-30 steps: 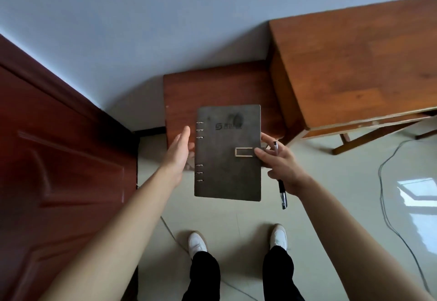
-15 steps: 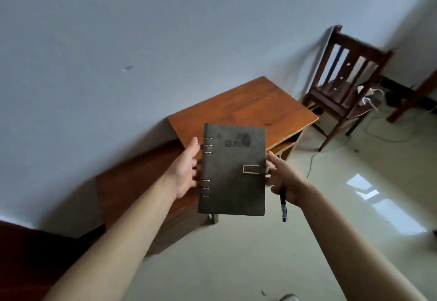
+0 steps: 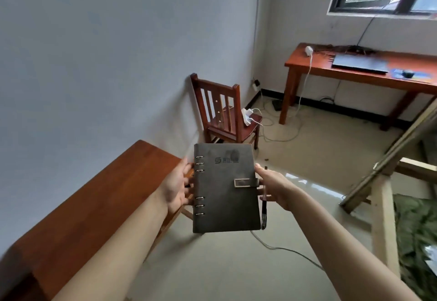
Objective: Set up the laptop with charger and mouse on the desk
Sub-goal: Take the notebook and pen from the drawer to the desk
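Observation:
I hold a dark grey ring-bound notebook (image 3: 225, 189) in front of me with both hands. My left hand (image 3: 177, 187) grips its spine edge by the rings. My right hand (image 3: 275, 188) grips the clasp edge and also holds a black pen (image 3: 264, 214) that hangs down. Far across the room a closed dark laptop (image 3: 360, 63) lies on a long wooden desk (image 3: 307, 65) under the window. A white charger (image 3: 308, 50) sits at the desk's left end, its cable hanging to the floor. A dark mouse (image 3: 407, 73) rests on a blue pad at the right.
A wooden table (image 3: 94, 196) stands close on my left against the wall. A wooden chair (image 3: 227, 116) with a white power strip (image 3: 246, 116) on its seat stands ahead. Cables trail over the floor. A pale timber frame (image 3: 383, 192) stands at the right.
My view has swung up and to the right, from the door and floor to the room with chair and far desk. Both hands keep the same hold on the notebook.

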The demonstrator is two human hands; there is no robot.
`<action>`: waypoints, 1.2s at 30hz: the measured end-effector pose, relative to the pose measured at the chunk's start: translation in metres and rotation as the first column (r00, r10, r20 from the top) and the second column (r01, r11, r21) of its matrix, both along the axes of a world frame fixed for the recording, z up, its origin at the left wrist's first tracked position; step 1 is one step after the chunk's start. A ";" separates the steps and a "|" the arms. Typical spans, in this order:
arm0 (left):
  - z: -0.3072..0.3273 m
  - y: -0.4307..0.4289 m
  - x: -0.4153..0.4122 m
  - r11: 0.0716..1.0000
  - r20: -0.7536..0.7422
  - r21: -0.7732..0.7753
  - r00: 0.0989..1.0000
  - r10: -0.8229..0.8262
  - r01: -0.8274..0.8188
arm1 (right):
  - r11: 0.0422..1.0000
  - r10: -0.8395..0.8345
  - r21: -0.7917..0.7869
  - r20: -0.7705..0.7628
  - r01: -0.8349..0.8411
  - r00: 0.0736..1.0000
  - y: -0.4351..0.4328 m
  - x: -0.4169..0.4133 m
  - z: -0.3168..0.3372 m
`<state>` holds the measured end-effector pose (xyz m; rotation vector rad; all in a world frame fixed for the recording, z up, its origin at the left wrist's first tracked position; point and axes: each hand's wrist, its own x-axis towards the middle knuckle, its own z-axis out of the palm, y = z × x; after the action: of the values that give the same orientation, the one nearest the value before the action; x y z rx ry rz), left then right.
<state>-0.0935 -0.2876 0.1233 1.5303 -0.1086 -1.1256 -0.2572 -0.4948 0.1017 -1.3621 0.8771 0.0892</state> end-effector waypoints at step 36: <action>0.001 -0.861 0.128 0.781 -0.011 -0.031 0.781 -0.625 0.624 | 0.718 -0.688 0.265 0.132 0.643 0.714 -0.714 0.016 -0.017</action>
<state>0.0341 -1.1483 0.1247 1.4944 -0.6604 -1.6537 -0.2415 -1.2084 0.0845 -0.7721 1.0918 -0.5253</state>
